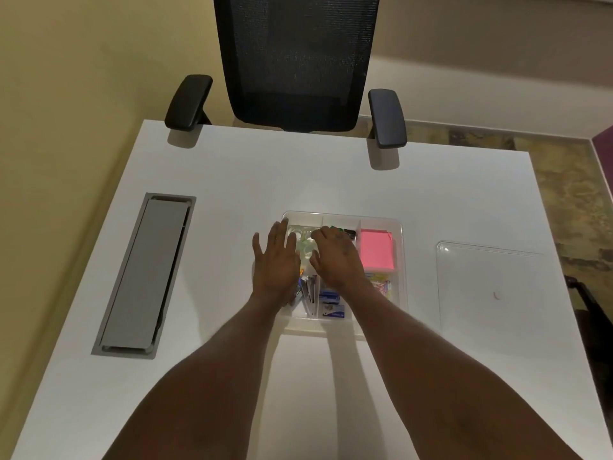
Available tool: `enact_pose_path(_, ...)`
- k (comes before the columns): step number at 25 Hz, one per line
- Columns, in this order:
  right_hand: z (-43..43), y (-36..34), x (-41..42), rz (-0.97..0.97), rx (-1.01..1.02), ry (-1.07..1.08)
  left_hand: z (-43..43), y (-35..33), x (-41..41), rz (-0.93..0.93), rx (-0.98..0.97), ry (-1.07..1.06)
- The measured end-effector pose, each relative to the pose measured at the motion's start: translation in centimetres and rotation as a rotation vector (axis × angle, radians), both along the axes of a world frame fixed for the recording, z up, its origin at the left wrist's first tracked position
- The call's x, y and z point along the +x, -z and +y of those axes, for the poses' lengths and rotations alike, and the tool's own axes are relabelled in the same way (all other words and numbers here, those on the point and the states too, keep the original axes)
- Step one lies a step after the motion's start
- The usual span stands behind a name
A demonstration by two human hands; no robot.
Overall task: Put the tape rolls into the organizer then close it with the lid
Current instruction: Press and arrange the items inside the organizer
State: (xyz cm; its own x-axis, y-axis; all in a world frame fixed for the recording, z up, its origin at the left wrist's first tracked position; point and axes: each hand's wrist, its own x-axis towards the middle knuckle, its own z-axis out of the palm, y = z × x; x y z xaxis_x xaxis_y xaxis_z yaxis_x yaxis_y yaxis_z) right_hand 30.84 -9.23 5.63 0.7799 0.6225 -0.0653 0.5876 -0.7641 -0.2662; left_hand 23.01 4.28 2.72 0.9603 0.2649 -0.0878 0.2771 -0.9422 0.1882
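So the thing that matters now: the lid [491,287] sits flat on the table [232,180] well off to the right of the organizer [399,260], and my right hand [336,257] is clearly the nearer one to it. Its long axis looks like it runs toward and away from me, same as the organizer's. The tape rolls [303,239] look clear-greenish, bunched in the far-left compartment, half hidden under my fingers. The left hand [275,260] is spread flat and holding nothing. The right is loosely curled over the rolls; I can't tell if it's gripping one. I reckon the lid is next, a reach right
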Motion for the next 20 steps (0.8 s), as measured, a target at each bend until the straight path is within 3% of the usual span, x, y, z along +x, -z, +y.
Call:
enact_pose_path(4,0.7,1.1,1.1,-0.044,-0.129,-0.049,-0.1,1.1,1.9,0.068,-0.008,-0.029)
enact_pose_path(15,2.0,3.1,2.2,0.013,-0.241,-0.104,-1.6,1.4,4.0,0.122,-0.129,-0.255)
enact_pose_path(20,1.4,3.1,1.9,-0.004,-0.252,-0.120,-0.8,1.3,4.3,0.123,-0.106,-0.229)
